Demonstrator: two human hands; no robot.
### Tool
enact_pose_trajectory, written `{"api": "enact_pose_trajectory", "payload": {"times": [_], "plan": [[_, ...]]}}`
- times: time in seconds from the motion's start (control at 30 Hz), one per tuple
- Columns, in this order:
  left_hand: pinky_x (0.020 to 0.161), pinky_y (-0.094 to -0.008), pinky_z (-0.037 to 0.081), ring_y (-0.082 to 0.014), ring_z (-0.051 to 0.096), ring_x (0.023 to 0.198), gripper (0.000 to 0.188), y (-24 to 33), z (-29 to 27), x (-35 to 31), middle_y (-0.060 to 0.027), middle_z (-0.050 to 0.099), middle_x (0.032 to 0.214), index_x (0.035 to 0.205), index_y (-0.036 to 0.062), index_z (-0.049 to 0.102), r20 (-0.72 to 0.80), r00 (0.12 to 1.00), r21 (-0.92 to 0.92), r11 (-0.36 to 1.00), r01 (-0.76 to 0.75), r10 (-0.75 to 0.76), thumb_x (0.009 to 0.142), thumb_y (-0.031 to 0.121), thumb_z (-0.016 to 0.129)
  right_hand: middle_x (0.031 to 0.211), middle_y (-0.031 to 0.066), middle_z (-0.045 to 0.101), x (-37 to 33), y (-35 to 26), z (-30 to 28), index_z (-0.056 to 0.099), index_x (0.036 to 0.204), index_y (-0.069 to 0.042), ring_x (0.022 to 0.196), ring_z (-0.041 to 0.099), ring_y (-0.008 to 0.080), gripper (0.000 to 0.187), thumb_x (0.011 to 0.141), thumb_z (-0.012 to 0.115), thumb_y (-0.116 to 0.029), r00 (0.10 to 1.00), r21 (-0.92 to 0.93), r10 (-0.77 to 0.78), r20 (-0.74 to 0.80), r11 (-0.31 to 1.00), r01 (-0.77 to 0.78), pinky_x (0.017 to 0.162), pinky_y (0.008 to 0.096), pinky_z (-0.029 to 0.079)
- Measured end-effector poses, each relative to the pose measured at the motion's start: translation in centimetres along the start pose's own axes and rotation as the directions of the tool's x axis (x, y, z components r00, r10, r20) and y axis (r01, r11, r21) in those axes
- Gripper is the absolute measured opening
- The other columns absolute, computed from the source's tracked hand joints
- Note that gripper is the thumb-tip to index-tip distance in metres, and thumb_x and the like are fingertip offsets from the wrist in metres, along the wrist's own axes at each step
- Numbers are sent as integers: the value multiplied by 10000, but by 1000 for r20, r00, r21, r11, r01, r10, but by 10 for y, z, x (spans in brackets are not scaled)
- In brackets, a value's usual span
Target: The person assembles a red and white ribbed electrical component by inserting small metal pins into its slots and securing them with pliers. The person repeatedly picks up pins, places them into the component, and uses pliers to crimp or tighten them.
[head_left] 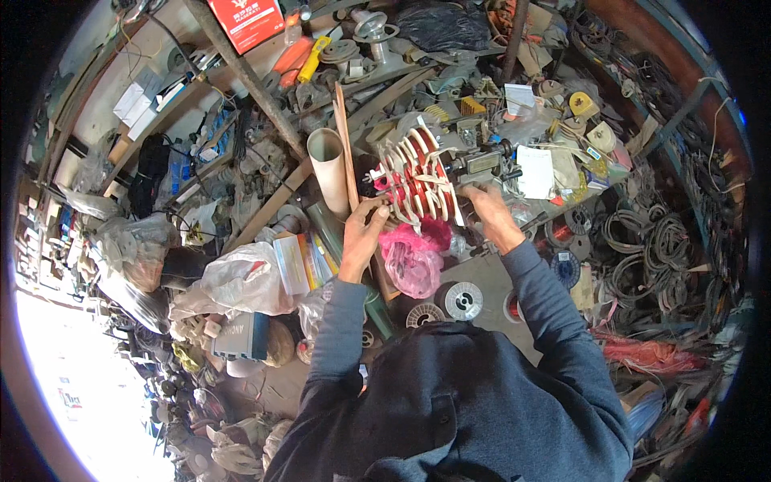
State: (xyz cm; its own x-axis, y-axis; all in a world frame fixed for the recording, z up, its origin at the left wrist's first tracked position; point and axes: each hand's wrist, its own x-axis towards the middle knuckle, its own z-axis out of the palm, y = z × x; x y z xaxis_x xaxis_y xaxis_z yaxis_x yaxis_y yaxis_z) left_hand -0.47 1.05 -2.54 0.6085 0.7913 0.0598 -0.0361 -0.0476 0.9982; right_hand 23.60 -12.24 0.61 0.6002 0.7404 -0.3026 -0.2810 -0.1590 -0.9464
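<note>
In front of me a winding former [422,173] with pale ribbed plates carries red wire coils, with white strips lying across them. It is lined up with a dark metal winding machine [482,163] on its right. My left hand [365,233] closes at the former's left end, its thumb and fingertips bent together at the edge. At the right end plate my right hand [491,215] is curled, with some fingertips hidden behind it. A crumpled pink plastic bag [414,257] hangs just below the coils, between my two hands.
A pale tube [327,170] and a wooden strip [346,145] stand close to my left hand. Wire spools [463,301] lie below the bench. Wire bundles [654,245] hang at the right. Tools and parts crowd the bench behind, including a white paper pad [534,172].
</note>
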Motion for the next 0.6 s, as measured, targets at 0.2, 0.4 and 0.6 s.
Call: {"api": "enact_pose_trajectory", "payload": {"times": [0.2, 0.4, 0.6], "plan": [[787, -331, 550, -213, 705, 842, 585, 4, 2, -1, -132, 688, 1018, 1288, -90, 565, 15, 1000, 17, 1000, 11, -11, 1021, 425, 633, 797, 10, 648, 0, -1, -5, 682, 1003, -15, 588, 537, 88, 81, 959, 655, -78, 980, 127, -162, 115, 981, 148, 525, 254, 422], [873, -341, 541, -220, 686, 955, 414, -12, 5, 0, -121, 712, 1047, 1225, -20, 659, -31, 999, 58, 998, -35, 37, 1009, 333, 665, 969, 79, 676, -2, 4, -21, 646, 1106, 22, 823, 633, 155, 321, 898, 746, -201, 993, 266, -82, 87, 962, 56, 731, 295, 509], [994, -383, 513, -233, 636, 1098, 375, -8, -2, -3, -125, 692, 1141, 1241, -1, 663, -72, 986, 367, 923, -116, 153, 1014, 297, 652, 737, -38, 621, -5, 1, -8, 688, 942, -81, 558, 512, 50, 168, 968, 669, -246, 998, 60, -24, 61, 998, 20, 477, 226, 360]]}}
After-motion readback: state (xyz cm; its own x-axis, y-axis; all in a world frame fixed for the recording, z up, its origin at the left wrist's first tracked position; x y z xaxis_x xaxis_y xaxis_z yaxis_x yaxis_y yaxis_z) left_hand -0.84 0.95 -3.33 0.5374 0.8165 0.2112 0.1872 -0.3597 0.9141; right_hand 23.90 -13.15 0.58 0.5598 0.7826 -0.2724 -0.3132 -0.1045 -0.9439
